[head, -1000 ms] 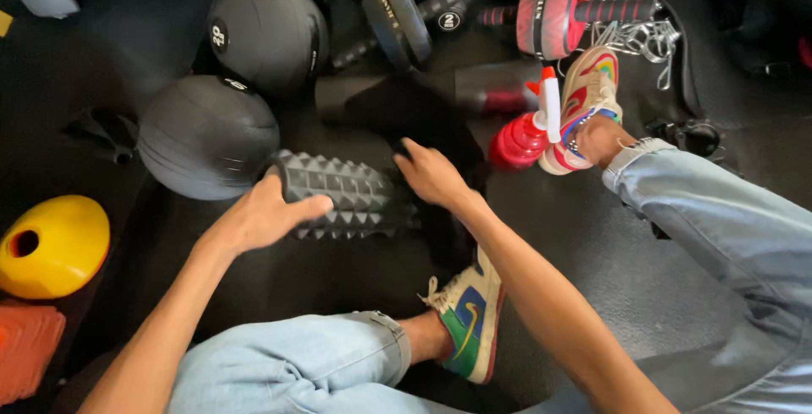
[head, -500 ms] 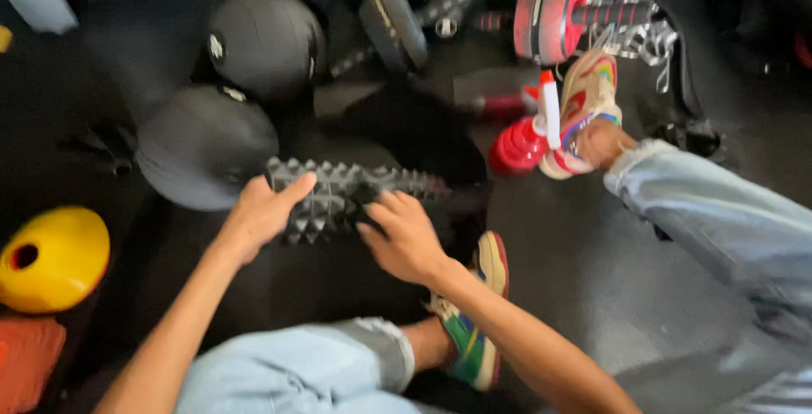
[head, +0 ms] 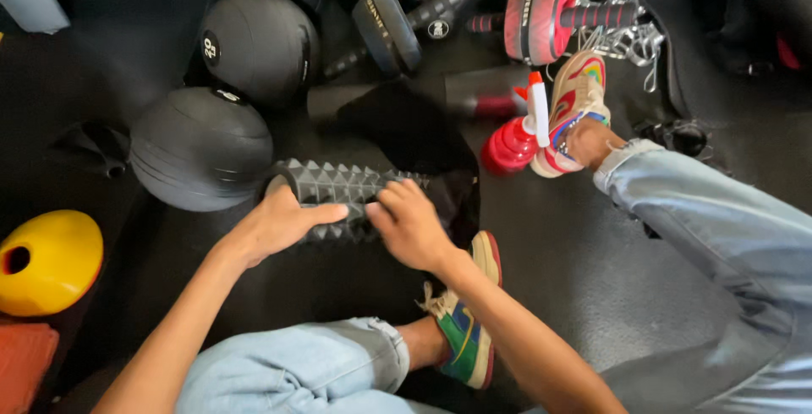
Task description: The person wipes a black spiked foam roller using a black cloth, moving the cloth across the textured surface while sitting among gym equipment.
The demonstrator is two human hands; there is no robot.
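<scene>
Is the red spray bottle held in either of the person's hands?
No, the red spray bottle stands on the floor, while both hands rest on the spiked foam roller.

Foam roller (head: 342,194): matt black, knobbly. Medicine balls (head: 201,148): matt, grainy rubber. Cone (head: 51,260): glossy yellow plastic. Jeans (head: 296,367): pale denim.

Medicine balls: two, at ten o'clock (head: 201,148) (head: 258,42)
Spiked foam rollers: one, centre (head: 338,186)
Red spray bottles: one, at one o'clock (head: 512,143)
Yellow cones: one, at nine o'clock (head: 51,262)
Sneakers: two (head: 465,321) (head: 573,101)
Hands: two (head: 279,224) (head: 414,224)
</scene>
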